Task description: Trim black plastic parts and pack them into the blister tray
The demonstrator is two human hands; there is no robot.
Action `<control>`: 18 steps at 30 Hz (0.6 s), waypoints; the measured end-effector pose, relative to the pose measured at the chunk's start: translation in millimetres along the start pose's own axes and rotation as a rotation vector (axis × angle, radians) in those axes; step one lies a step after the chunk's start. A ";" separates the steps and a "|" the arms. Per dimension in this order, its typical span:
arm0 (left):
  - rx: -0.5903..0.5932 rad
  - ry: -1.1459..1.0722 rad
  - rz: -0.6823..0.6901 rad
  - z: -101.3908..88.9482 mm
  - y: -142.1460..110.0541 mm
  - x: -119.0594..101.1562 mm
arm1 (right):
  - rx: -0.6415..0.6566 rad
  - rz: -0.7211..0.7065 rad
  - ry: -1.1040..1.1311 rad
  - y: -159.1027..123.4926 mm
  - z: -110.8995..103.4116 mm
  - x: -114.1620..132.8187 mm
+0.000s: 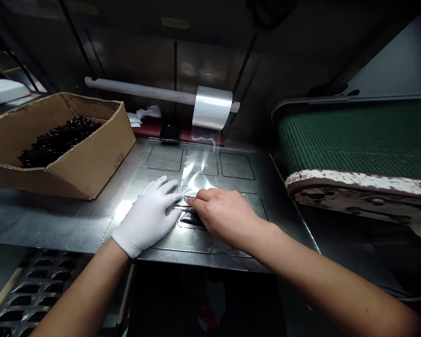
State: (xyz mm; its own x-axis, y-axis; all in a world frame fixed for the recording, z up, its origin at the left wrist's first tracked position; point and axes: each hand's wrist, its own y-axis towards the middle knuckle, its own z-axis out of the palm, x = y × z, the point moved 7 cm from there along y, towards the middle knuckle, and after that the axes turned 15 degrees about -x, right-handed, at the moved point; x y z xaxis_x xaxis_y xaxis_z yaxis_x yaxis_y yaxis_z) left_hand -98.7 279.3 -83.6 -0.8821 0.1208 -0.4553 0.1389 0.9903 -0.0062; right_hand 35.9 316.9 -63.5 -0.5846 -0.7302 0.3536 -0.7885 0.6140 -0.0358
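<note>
The metal surface point(66, 229) is glossy and throws back bright glare; at the near left, lower down, is a slotted tray point(31, 277) with dark shapes in its slots. On the surface lies a flat plate point(203, 245) with marked outlines, and within one near outline sits a glossy black piece point(190, 218), partly hidden by the bare right hand point(228, 213). That hand is closed in a pinch on a slim dark item point(187, 199), too small to identify. The gloved left hand point(149, 217) lies palm down, fingers spread, its fingertips just beside the pinch.

If the slim item is sharp, a slip could nick the glove or those fingertips; glare on the clear film point(196, 161) might hide its edge and cause a crooked placement. The film looks thin and wrinkled, so uneven pull could crease it or trap air, and a nudge from the right wrist could shift the black piece off its outline.

Farther back, the film reaches up to its roll point(213, 107) on a bar point(140, 89); a bar tilting or a roll sliding sideways would drag it askew. A cardboard box point(91, 171) of black parts point(56, 140) stands left, a green belt point(358, 135) right.
</note>
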 end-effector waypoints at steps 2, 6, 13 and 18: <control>0.002 -0.002 -0.005 -0.7 0.5 -0.5 | 0.006 -0.004 0.006 -7.3 0.5 -7.4; -0.001 -0.004 0.000 -0.5 0.4 0.7 | -0.023 0.055 -0.009 -64.3 -10.2 -53.6; -0.100 -0.121 0.057 -15.8 3.2 -9.8 | -0.184 0.302 -0.090 -182.8 -13.3 -127.1; 0.074 -0.031 0.292 -5.1 0.8 -55.0 | -0.382 0.443 -0.038 -188.1 11.1 -125.5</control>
State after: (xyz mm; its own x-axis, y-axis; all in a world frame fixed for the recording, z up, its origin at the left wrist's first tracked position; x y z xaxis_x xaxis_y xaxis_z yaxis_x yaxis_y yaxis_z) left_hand -52.3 273.8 -54.0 -0.7865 0.3961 -0.4739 0.4175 0.9064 0.0647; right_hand 255.5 289.8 -111.5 -0.8547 -0.3854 0.3479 -0.3468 0.9224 0.1697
